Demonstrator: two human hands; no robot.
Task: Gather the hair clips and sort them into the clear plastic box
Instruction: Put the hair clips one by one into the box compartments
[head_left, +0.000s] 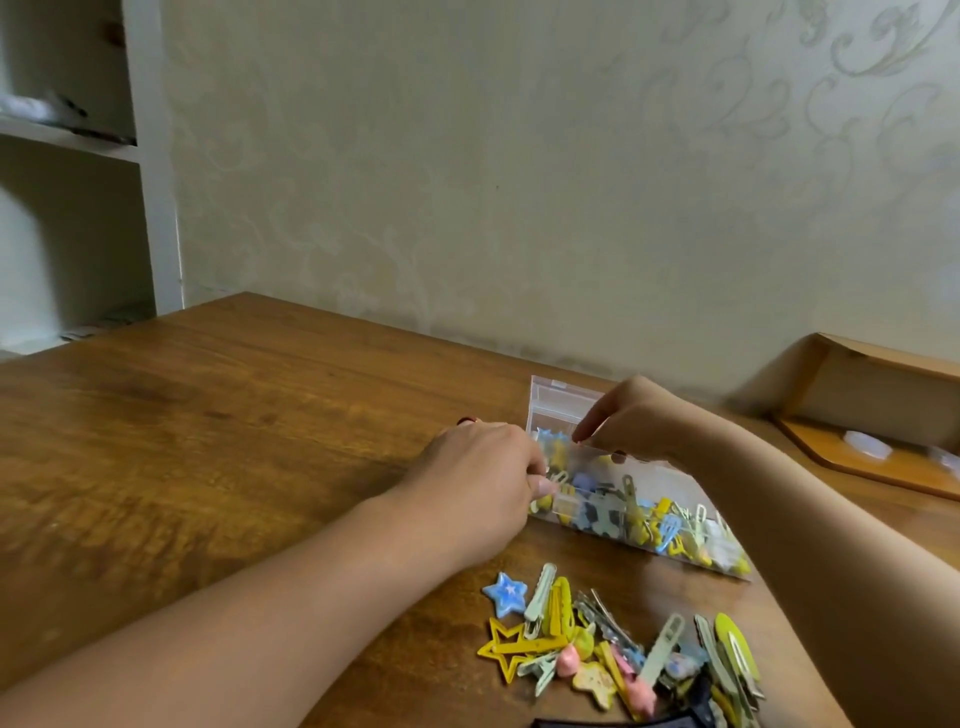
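Head view, filling step. Clear plastic box (644, 499), one, at 3 o'clock of table (208, 441) centre, part-filled; contents too jumbled to count. Left hand (483, 483) pinched at box's left end; what it pinches is unclear. Right hand (639, 426) pinches the box's far rim. Loose hair clips (623, 649), roughly twenty, at 6 o'clock of box. Next: pick from pile, likely one at a time.
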